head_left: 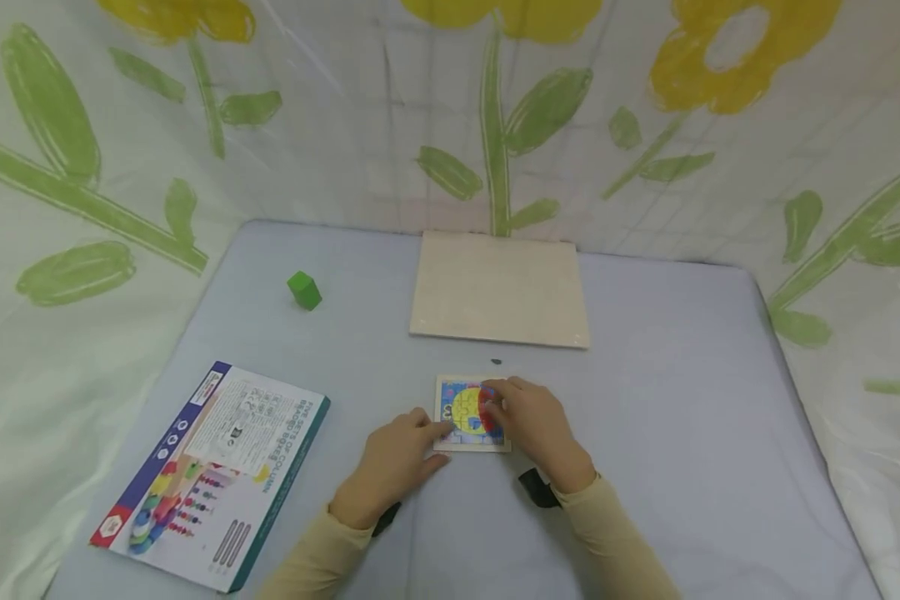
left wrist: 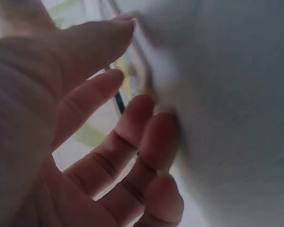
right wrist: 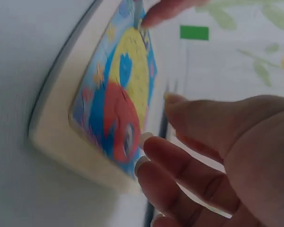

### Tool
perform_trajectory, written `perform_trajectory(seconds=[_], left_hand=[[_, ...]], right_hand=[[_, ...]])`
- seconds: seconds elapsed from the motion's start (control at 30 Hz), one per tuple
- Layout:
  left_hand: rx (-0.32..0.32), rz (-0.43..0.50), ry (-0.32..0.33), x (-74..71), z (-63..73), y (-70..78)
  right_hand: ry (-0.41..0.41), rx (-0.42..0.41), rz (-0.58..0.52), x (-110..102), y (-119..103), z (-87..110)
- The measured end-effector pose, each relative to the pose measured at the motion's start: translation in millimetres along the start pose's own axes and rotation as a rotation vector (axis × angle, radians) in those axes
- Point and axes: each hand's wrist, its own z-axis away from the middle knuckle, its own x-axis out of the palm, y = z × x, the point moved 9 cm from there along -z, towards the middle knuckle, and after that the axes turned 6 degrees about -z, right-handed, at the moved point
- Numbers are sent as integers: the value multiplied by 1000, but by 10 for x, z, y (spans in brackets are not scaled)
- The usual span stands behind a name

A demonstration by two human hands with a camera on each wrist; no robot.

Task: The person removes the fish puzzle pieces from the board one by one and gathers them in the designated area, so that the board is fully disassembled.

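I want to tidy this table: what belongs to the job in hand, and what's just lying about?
In the job, it seems:
framed picture puzzle
left hand, at its left side
right hand, at its right side

Apparently just lying about:
printed box
green block
beige board
small dark thing, too small to identify

On your left, you have a printed box [head_left: 210, 477] lying on the surface [head_left: 682, 400], a green block [head_left: 304, 290] beyond it. Ahead of you, a beige board [head_left: 499, 290] lies by the far edge, flowered sheeting [head_left: 330, 142] behind.
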Motion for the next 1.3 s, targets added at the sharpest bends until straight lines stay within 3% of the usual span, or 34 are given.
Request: perform_trajectory(seconds=[0.17,0.4,0.8,0.97,1.3], left_hand=[[12,5,20,11,3,13],[-15,117,-46,153,-72,-60],[-50,152,-59,210,-60,-118],[-35,148,-43,185,-53,-90],[-58,141,-48,136,-43,-99]], right_hand=[[-151,25,-123,238,-40,-208],[-231,94,-231,369,23,-351],[-306,173,-350,489,87,-482],[-313,233,-380,517,122,-497],[-253,186,-334,482,51,-470]])
